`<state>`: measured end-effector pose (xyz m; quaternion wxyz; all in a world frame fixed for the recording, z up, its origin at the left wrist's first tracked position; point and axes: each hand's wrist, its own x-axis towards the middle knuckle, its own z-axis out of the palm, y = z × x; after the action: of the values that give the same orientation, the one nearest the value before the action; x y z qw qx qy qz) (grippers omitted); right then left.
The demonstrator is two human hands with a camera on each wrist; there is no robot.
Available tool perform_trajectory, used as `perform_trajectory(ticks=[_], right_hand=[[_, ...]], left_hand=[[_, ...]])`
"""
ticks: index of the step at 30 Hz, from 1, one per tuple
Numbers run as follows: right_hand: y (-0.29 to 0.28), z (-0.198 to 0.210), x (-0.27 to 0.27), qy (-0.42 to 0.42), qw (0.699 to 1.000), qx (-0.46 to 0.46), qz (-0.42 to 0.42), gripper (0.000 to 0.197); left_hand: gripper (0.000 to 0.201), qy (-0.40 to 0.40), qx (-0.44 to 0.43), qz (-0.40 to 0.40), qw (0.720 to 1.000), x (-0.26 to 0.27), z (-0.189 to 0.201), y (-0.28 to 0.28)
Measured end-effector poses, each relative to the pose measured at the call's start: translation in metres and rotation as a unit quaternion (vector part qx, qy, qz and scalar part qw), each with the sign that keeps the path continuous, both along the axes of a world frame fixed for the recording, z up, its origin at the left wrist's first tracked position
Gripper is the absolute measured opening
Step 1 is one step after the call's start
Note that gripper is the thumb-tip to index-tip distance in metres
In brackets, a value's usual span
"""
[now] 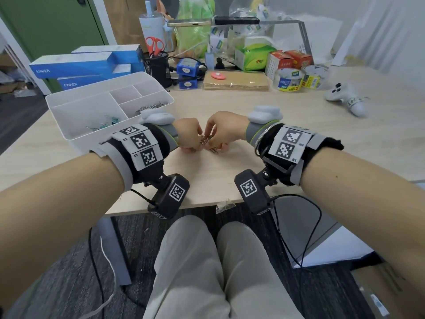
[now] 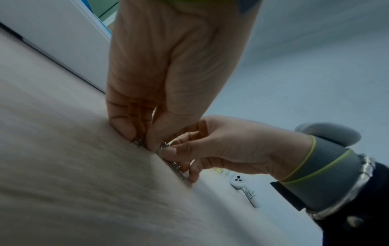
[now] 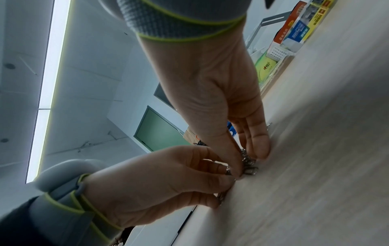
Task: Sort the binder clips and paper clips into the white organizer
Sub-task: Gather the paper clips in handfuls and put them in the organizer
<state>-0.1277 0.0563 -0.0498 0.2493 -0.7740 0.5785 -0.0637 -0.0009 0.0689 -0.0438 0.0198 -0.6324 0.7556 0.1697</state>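
- Two forearms of yours reach over the pale wooden table (image 1: 299, 125), hands meeting near its front edge.
- At ten o'clock from your hands sits the white organizer (image 1: 76, 111); teal binder clips (image 1: 108, 123) lie in its large near compartment, and a heap of silver paper clips (image 1: 151, 107) fills the compartment just right of that.
- Your left hand (image 1: 187, 134) has its fingers curled, pinching a cluster of loose silver clips (image 1: 205, 140) against the tabletop.
- Your right hand (image 1: 224, 131) pinches the same cluster from the three o'clock side, fingertips (image 3: 261, 148) pressed down to the wood.
- At one o'clock, well apart, a white game controller (image 1: 347, 97) lies beside two tape rolls (image 1: 299, 78).
- A few more clips (image 1: 215, 150) rest on the table under your right fingers.
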Motion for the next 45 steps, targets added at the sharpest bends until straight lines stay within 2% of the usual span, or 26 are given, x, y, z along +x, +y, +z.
perform_trajectory(ticks=[5,9,14,17,23,26,29,36,39,42,45], right_hand=[[-0.002,0.001,0.003,-0.035,0.999,0.027,-0.015,0.019],[0.0,0.002,0.009,-0.049,0.998,0.037,-0.025,0.008],[-0.002,0.003,0.012,-0.06,0.997,0.041,-0.04,0.014],[-0.003,0.004,0.011,-0.07,0.995,0.042,-0.052,0.012],[0.002,0.007,0.011,-0.057,0.996,0.044,-0.056,0.012],[0.004,0.01,0.014,-0.049,0.996,0.032,-0.059,0.011],[0.003,0.013,0.017,-0.053,0.996,0.023,-0.063,0.009],[-0.014,0.046,0.044,-0.085,0.995,-0.016,-0.044,0.023],[-0.032,0.062,0.06,-0.104,0.993,-0.041,-0.038,0.022],[-0.047,0.071,0.08,-0.125,0.991,-0.041,-0.02,0.007],[-0.061,0.07,0.094,-0.136,0.99,-0.045,-0.017,0.01]], left_hand=[[0.027,-0.009,0.012,0.007,1.0,-0.003,0.0,-0.005],[0.026,-0.019,0.008,0.02,1.0,-0.005,-0.002,-0.006],[0.019,-0.022,-0.019,0.022,0.999,-0.011,0.001,-0.002],[0.01,0.017,-0.014,0.032,0.999,-0.007,-0.001,-0.003],[0.017,0.1,-0.027,0.039,0.994,-0.001,-0.002,0.002],[0.01,0.12,-0.014,0.048,0.991,0.003,0.001,0.001],[0.024,0.152,-0.003,0.057,0.987,0.007,0.003,-0.002],[0.025,0.219,-0.034,0.093,0.971,0.041,0.034,-0.014],[0.022,0.228,-0.059,0.106,0.966,0.06,0.048,-0.026],[0.011,0.224,-0.089,0.129,0.962,0.076,0.06,-0.035],[0.011,0.208,-0.089,0.151,0.962,0.086,0.059,-0.045]])
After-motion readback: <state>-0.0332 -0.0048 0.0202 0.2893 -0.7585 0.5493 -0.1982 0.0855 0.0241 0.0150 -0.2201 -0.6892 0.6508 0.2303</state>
